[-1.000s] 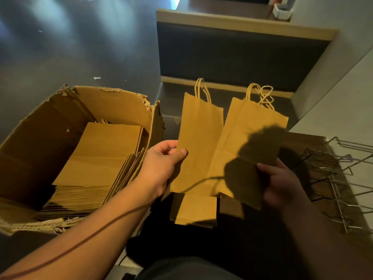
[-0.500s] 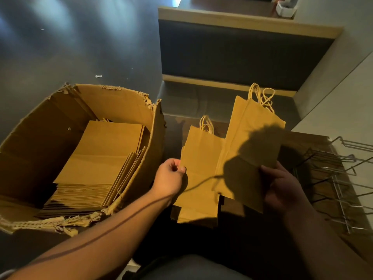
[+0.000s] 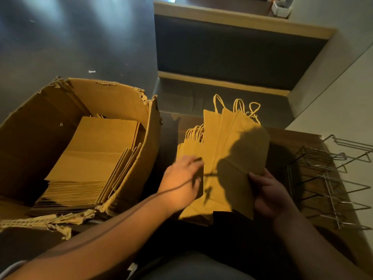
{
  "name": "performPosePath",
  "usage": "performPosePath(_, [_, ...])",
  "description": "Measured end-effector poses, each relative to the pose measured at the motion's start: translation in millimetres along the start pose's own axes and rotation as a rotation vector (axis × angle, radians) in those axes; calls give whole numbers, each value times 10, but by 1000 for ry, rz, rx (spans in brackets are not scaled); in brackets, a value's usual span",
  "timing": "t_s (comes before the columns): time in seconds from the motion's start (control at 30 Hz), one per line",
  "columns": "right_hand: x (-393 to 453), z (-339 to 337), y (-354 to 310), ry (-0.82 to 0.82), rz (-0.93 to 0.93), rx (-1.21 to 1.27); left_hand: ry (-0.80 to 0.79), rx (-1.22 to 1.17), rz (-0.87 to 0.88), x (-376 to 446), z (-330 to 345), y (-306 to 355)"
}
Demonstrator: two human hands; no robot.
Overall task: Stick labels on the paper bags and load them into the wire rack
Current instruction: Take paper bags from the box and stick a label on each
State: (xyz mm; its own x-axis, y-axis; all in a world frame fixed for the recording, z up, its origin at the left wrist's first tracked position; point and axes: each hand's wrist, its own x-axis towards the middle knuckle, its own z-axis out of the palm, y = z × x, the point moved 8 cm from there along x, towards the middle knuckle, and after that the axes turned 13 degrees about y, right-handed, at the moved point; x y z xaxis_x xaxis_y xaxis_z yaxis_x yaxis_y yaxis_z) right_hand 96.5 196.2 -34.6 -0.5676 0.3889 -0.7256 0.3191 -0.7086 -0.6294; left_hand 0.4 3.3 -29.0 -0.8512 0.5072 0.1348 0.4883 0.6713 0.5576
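Note:
My right hand (image 3: 268,196) grips a fan of three flat brown paper bags (image 3: 238,158) by their lower right corner, handles pointing away from me. My left hand (image 3: 181,178) is blurred; its fingers stretch out to the left edge of the leftmost fanned bag, over a flat pile of paper bags (image 3: 188,147) lying on the dark table. I see no grip by that hand. The wire rack (image 3: 331,178) lies on the table to the right of my right hand, with no bag in it. No labels are in view.
A torn cardboard box (image 3: 139,174) stands at the left with a big stack of flat bags (image 3: 90,158) inside. Beyond the table are a dark bench seat (image 3: 222,98) and a pale wall (image 3: 343,102) at the right.
My left hand lowered its single bag onto the flat pile and moved right to the fan's edge. The fan in my right hand has spread wider.

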Motion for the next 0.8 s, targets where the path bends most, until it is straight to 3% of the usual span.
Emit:
performPosePath(0.03, [7, -11, -1, 13, 9, 5, -151, 128, 136, -45, 155, 34])
performPosePath(0.1, [10, -32, -18, 27, 25, 22, -474, 305, 192, -230, 451, -98])
performPosePath(0.17, [17, -68, -40, 33, 34, 50, -580, 299, 148, -357, 600, -257])
performPosePath(0.27, [38, -160, -40, 40, 55, 80, -481, 210, 124, -436, 662, -353])
performPosePath(0.37, [70, -216, 33, 35, 72, 68, -266, 118, 26, -434, 566, -357])
performPosePath(0.47, [123, -268, 151, 69, 73, 56, -85, 202, -40, -386, 463, -339])
performPosePath(0.8, [266, -263, 711, 134, 157, -14, -37, 283, -260, -227, 455, -431])
